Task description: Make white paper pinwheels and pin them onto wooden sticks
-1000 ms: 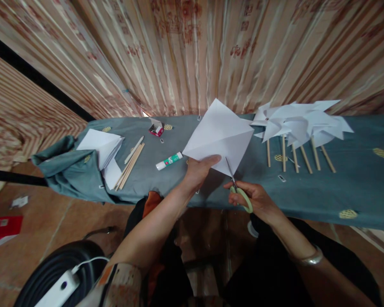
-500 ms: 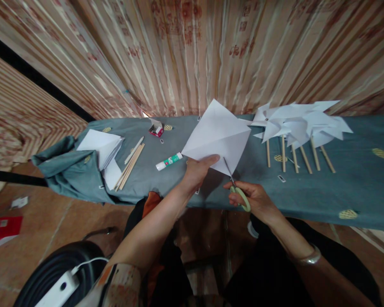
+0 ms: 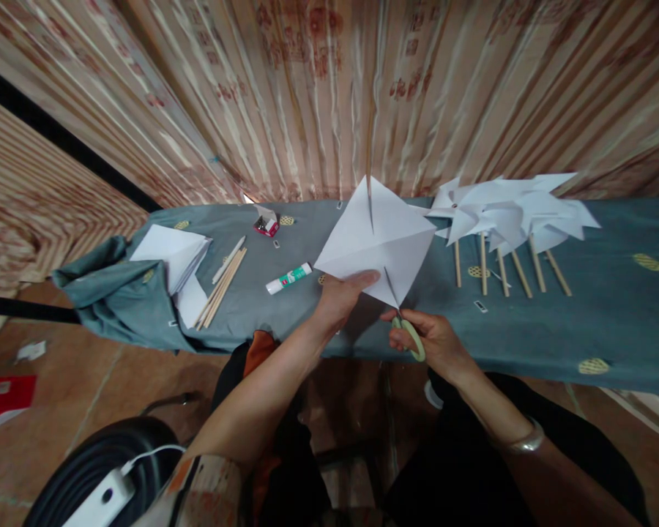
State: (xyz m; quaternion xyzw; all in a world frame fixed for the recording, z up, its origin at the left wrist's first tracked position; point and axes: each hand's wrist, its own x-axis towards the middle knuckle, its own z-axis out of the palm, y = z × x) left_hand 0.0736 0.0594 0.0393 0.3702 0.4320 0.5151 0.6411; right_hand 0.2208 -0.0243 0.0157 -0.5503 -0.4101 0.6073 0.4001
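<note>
White square paper sheet (image 3: 345,238), creased across, held diamond-wise over the middle of the grey-green cloth-covered surface (image 3: 532,329); a slit runs in from its far corner. Left hand (image 3: 340,298): grip pinching the sheet along its near-left edge, thumb on top, fingers hidden beneath. Right hand (image 3: 439,340): grip wrapped round pale-green-handled metal scissors (image 3: 417,345), blades at the sheet's near corner. White paper pinwheels on wooden sticks (image 3: 519,212) lie right; white-and-green glue stick (image 3: 288,279) left.

Handling, by judgement: sheet very light, thin, floppy at the corners, apt to crumple or tear beside the slit. Best hold: a flat pinch on the uncut left part, clear of the blades.
</note>
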